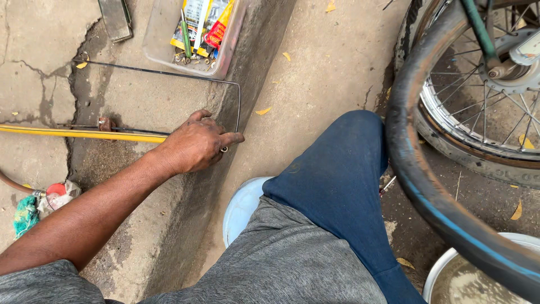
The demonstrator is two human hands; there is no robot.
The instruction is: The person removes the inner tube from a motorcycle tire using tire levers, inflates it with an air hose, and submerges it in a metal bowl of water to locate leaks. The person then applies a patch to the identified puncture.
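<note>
Yellow rod lying flat on concrete ledge, 9 o'clock of frame, end hidden under left hand. Fingers curled down on that end plus small metal fitting; grip closure: cannot tell. Right hand unseen. Risk: fitting slipping off ledge edge into gutter if fingers shift.

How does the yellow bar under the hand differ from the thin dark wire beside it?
The yellow bar is thick, bright and straight; the wire is thin, dark and bent at a corner. The left hand rests over the bar's end, while the wire passes just beside the fingertips. Both lie on the cracked concrete.
</note>
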